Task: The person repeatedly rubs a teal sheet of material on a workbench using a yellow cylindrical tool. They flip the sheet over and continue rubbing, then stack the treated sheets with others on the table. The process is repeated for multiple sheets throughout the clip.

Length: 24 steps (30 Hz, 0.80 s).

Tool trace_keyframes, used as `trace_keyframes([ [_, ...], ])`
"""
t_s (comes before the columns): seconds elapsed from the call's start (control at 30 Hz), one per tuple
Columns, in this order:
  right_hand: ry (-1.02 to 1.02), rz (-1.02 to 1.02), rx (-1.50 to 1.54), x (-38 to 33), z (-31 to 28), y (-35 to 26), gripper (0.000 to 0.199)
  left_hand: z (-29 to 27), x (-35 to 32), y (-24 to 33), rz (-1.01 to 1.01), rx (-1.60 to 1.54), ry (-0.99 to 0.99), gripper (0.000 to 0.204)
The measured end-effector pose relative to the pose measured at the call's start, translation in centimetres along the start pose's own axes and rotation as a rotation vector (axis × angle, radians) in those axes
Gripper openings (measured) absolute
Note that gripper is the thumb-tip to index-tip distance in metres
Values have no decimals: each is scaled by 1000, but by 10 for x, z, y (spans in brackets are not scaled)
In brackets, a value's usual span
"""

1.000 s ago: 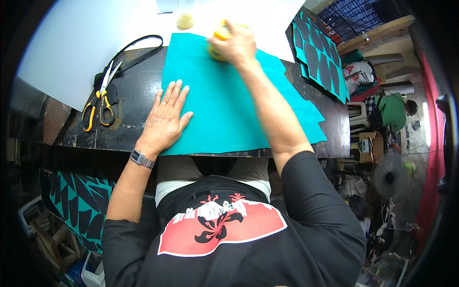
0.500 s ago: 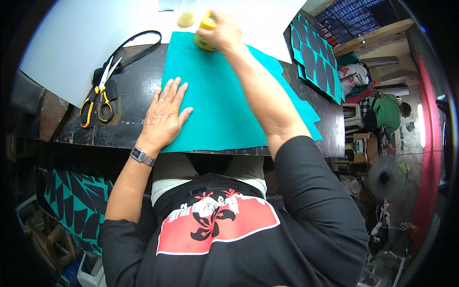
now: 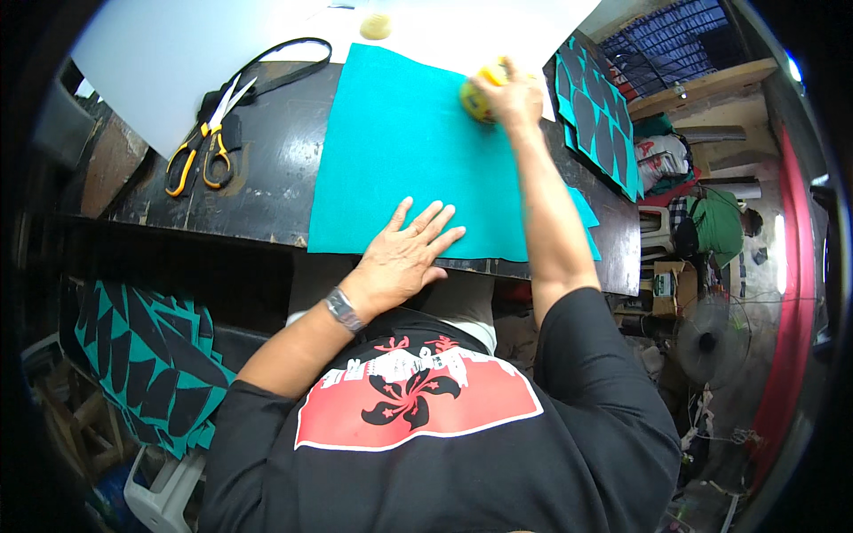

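the right hand (image 3: 520, 99), at the upper center of the frame, has its fingers wrapped around a round yellow container (image 3: 479, 100), which is blurred, with dark marks on its side. the container is over the upper right part of a teal fabric sheet (image 3: 404, 147), which lies flat across the middle of the black desk (image 3: 275, 200) and reaches its near edge. the left hand (image 3: 397, 265) is palm down at the sheet's lower edge, its 4 fingers slightly spread over the fabric and its thumb pointing right; it grips nothing. a metal-banded wristwatch (image 3: 342, 309) sits on the left wrist.

in the upper left of the frame, scissors (image 3: 211, 131) with yellow-and-black handles lie on the desk, blades parted in a narrow v, just beside a looped black strap (image 3: 210, 104). a white sheet (image 3: 515, 31) runs along the top of the frame, with a small pale yellow dome-shaped object (image 3: 376, 27) on it.

at the upper right, teal sheets with black shapes (image 3: 600, 115) lie on the desk; a patterned teal-and-black stack (image 3: 151, 373) is at the lower left, above a white plastic stool (image 3: 164, 493). at the right, a person in green (image 3: 715, 226) appears near a fan (image 3: 708, 339).
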State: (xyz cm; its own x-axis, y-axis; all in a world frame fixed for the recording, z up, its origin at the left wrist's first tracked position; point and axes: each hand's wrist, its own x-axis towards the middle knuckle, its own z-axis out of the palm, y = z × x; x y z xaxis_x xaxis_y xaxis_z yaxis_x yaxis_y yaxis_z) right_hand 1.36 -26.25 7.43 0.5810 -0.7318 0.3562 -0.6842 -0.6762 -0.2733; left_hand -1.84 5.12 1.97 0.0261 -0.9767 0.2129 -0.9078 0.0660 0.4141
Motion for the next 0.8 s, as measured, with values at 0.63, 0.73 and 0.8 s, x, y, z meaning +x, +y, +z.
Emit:
trace_keyframes([
  [0.63,-67,-606,177,-106,10,-162,78,25,-5,-6,12,14,227,67],
  [0.73,-166,-832,433,-183,-34,-147,82,30,-4,-3,-68,36,200,71],
  [0.8,-181,-793,501,-188,-36,-143,85,31,-5,-1,-40,128,241,71],
])
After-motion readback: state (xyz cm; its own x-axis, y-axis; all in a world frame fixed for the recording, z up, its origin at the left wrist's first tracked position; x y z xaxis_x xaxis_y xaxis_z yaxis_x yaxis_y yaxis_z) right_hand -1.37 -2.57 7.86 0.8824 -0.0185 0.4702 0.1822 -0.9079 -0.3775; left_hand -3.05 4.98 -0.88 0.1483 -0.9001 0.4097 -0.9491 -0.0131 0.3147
